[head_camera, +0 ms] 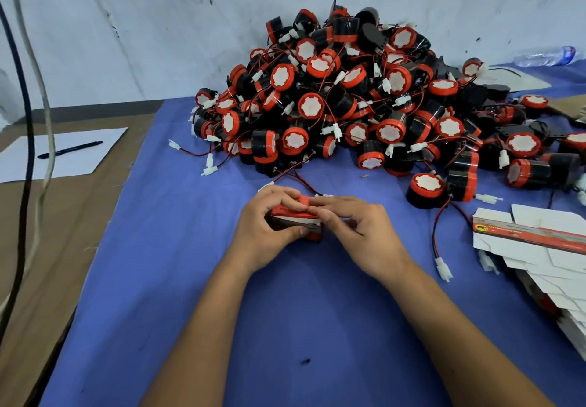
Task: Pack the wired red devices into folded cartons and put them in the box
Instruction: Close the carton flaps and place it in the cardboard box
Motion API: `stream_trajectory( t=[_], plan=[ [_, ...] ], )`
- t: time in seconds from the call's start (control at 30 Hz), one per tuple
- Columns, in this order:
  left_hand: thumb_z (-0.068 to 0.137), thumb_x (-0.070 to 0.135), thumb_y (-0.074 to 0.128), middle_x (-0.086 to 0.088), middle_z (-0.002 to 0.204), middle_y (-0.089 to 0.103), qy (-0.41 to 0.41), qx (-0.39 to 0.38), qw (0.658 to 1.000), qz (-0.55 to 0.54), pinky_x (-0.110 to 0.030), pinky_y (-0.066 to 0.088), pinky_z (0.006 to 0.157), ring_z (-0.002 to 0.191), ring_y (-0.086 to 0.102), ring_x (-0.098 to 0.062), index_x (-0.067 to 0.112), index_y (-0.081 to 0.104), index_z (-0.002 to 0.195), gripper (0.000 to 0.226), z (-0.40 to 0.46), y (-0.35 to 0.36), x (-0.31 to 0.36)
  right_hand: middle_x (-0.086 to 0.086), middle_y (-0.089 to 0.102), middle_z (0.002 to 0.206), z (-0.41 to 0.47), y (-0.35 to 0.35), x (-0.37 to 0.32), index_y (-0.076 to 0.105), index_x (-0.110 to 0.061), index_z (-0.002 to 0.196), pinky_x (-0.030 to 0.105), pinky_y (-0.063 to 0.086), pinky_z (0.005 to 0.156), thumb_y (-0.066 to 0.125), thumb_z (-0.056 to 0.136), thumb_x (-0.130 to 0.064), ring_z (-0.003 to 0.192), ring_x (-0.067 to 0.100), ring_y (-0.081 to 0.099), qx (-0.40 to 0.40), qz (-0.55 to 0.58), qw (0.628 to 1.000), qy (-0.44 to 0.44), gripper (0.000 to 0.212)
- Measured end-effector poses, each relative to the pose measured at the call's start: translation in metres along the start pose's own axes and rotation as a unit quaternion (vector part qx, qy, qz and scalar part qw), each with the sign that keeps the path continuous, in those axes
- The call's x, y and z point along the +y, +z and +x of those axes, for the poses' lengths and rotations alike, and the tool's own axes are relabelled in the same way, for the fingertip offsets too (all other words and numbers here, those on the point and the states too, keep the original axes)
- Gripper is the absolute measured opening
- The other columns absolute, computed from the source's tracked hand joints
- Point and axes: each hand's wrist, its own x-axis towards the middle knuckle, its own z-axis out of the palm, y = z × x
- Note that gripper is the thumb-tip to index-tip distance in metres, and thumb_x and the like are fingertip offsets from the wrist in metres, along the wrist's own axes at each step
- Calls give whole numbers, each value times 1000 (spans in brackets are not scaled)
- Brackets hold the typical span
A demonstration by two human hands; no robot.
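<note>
You get even, soft light here — no glare, only faint shadows under your forearms on the blue cloth [165, 248]. Wide-angle bending curves the cables [22, 121] at the left edge, and the far right corner — the plastic bottle [545, 56] — looks smeared.

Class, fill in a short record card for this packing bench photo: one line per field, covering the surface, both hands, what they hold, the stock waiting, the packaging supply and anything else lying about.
surface: blue cloth
left hand: grips the small red carton
right hand: fingers curled on the same carton's top
stock: large pile of wired red devices behind the hands
packaging: stack of flat cartons at right
other: pen on white paper at left; plastic bottle at far right
box: not in view
</note>
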Motion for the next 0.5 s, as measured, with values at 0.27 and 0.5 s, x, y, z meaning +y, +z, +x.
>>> stream_trajectory(
  t=[0.27,0.5],
  plan=[
    [72,5,88,4,129,66,-27,-19,998,-57,-54,52,104,126,61,-18,17,79,99,31,3,-1,-4,-18,75,110,-2,8,1,83,-25,94,38,60,86,79,90,-17,112,6,68,56,114,991,50,10],
    [70,21,91,8,129,65,-25,-22,998,-46,-49,53,104,127,60,-16,24,79,96,29,7,5,-3,-15,74,102,2,8,1,83,-20,88,32,54,83,85,84,-19,113,11,58,69,-4,998,-11,5]
  ],
)
